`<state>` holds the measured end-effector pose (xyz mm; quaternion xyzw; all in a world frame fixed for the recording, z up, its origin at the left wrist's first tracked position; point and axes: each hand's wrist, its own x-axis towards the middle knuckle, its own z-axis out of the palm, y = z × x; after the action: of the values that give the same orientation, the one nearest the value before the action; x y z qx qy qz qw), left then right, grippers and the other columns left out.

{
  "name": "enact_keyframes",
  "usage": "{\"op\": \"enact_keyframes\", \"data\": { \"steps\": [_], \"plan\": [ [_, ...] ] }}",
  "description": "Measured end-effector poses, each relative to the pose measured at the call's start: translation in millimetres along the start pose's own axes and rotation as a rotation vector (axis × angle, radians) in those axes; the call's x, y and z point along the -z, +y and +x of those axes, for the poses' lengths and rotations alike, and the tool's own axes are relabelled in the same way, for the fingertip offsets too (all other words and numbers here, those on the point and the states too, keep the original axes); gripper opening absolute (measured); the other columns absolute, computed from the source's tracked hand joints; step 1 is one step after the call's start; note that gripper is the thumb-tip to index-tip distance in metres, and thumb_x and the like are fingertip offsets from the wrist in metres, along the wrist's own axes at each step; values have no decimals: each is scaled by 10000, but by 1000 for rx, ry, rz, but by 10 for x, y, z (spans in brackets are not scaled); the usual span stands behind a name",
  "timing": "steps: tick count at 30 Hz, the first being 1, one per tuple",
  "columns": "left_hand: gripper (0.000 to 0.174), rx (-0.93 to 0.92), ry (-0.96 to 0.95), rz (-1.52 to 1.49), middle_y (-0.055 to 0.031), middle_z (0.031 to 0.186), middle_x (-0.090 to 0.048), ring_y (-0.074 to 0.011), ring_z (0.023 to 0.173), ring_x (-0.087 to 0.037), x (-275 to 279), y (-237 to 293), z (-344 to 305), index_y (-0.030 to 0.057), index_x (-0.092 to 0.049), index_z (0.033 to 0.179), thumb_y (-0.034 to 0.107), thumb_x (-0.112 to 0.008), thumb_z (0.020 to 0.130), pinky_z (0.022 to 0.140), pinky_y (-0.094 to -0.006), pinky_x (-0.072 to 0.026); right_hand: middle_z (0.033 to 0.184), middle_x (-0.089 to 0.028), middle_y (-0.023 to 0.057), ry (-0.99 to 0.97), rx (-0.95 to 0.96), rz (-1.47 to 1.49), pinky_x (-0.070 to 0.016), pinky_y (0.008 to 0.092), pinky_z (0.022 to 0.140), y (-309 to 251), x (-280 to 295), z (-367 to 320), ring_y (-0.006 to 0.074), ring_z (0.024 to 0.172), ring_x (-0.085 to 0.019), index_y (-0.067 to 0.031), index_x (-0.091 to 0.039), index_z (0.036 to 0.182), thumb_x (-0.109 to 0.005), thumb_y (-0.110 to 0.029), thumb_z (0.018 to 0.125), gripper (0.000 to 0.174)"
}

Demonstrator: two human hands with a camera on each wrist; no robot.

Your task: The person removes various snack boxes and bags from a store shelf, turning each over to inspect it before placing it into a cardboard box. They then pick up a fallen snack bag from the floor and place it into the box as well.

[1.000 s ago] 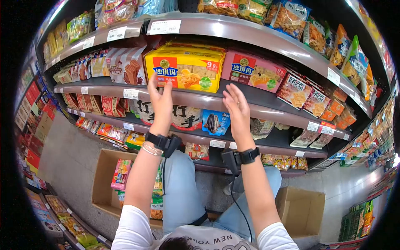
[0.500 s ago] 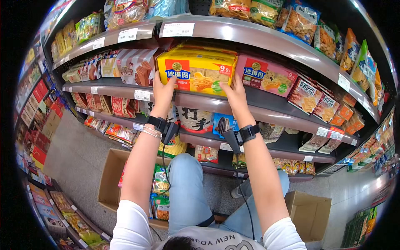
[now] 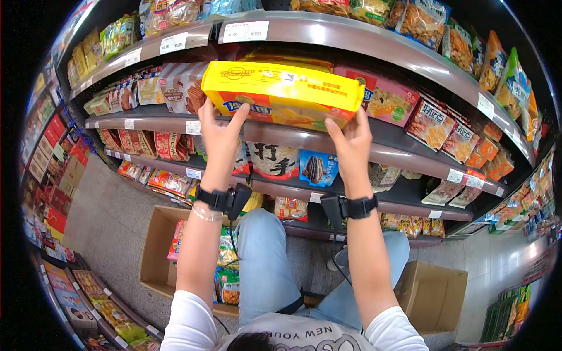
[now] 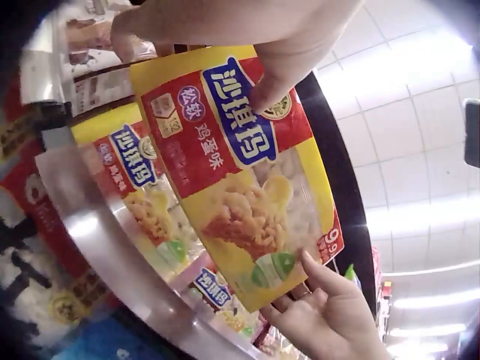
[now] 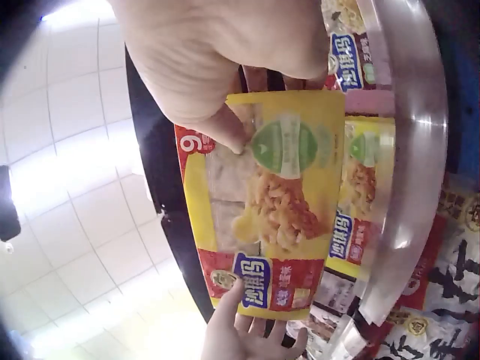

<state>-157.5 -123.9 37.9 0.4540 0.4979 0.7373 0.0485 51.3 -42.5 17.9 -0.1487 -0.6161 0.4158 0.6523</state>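
Observation:
Both hands hold a yellow and red snack package in front of the shelf, its long top side tilted up to the head view. The left hand grips one end, thumb on the printed front; the right hand grips the other end the same way. In the left wrist view the package front faces the camera, with a matching yellow package on the shelf behind. The right wrist view shows the right thumb pressing the package near its green mark.
A pink package stands on the shelf at the right. Below run lower shelves with bagged snacks, one a blue bag. On the floor are a carton with packages at the left and another carton at the right.
The hands reached the yellow package from below, took hold of both its ends and drew it off the shelf toward the body. It has tipped so its top side shows.

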Motion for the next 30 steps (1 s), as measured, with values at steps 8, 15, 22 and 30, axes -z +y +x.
{"op": "enact_keyframes", "data": {
  "steps": [8, 15, 22, 30],
  "plan": [
    [489, 128, -141, -100, -88, 1174, -511, -145, 1059, -526, 208, -262, -846, -2, -467, 1208, 69, -708, 788, 910, -284, -426, 1139, -520, 67, 107, -155, -98, -419, 290, 914, -277, 490, -871, 139, 1037, -518, -17, -431, 1216, -669, -133, 844, 457],
    [471, 570, -252, -298, -97, 1180, -564, -158, 1080, -537, 329, -604, -1941, -36, -446, 1261, 42, -641, 839, 929, -293, -422, 1092, -576, 65, 233, -505, 23, -470, 253, 830, -295, 992, -1586, 99, 983, -557, -19, -458, 1200, -596, -136, 906, 346],
    [493, 742, -197, -237, -125, 1190, -575, -154, 1061, -557, 316, -546, -2515, -85, -451, 1284, 65, -640, 853, 916, -277, -433, 1093, -581, 74, 462, -811, 221, -485, 267, 826, -309, 1233, -2380, 131, 973, -580, -29, -450, 1207, -581, -142, 914, 340],
    [505, 793, -291, -380, -126, 1250, -534, -177, 1148, -509, 285, -459, -2353, -59, -419, 1321, 129, -597, 887, 979, -298, -383, 1264, -514, 119, 410, -872, 380, -450, 301, 925, -364, 1356, -2322, 193, 1136, -533, -23, -339, 1370, -525, -152, 916, 508]
  ]
}}
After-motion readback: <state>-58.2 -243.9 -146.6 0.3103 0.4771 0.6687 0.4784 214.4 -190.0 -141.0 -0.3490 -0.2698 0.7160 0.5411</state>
